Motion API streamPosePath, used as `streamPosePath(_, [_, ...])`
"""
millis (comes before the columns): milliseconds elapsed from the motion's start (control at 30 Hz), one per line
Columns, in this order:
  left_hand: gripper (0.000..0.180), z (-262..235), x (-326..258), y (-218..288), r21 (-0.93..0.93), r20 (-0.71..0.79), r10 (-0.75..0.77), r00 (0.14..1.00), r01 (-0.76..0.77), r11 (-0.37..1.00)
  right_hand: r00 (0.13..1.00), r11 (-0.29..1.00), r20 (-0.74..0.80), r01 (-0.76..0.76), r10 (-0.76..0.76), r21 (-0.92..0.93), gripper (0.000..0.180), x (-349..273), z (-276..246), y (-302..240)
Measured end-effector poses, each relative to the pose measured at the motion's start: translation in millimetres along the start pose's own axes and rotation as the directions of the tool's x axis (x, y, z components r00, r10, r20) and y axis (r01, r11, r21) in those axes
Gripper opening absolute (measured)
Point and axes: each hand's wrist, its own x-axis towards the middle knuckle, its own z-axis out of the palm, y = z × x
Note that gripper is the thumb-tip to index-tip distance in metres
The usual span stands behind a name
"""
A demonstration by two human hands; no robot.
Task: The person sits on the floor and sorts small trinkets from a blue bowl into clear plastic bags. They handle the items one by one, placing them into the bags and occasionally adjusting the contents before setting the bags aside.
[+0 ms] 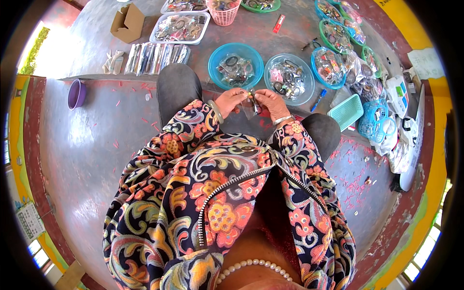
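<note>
Over my lap's front edge, my left hand (231, 100) and my right hand (271, 103) meet at a small clear plastic bag (249, 112). Both hands pinch its upper part between thumb and fingers. A dark item and a tiny yellowish piece show at the bag's mouth; their kind is too small to make out. Just beyond my left hand stands a blue basin (212, 70) holding clear bags with black bands in them. Beyond my right hand is a pale translucent bowl (309, 92) of loose hair ties and small trinkets.
A row of flat packets (155, 59), white gloves (113, 63) and a cardboard box (127, 23) lie far left. Bagged goods fill a white tray (202, 35). At right are a blue marker (319, 99), a green basket (356, 107) and several filled basins. A purple bucket (76, 94) stands left.
</note>
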Motion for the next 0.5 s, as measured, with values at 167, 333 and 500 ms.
streamPosePath(167, [0.02, -3.8, 4.3, -5.8, 0.043, 0.016, -0.031, 0.999, 0.03, 0.999, 1.0, 0.993, -0.022, 0.0, 0.003, 0.115, 0.011, -0.5, 7.0, 12.2])
streamPosePath(333, [0.018, -8.8, 6.4, -10.3, -0.067, -0.002, -0.052, 0.999, 0.052, 0.996, 0.997, 0.982, -0.075, -0.016, 0.03, 0.187, 0.007, -2.3, 9.8, 12.1])
streamPosePath(500, [0.015, -10.4, 7.0, -12.6, -0.172, -0.027, -0.045, 0.999, 0.04, 0.984, 0.994, 0.992, -0.012, -0.109, 0.11, 0.069, 0.006, -4.2, 5.9, 6.8])
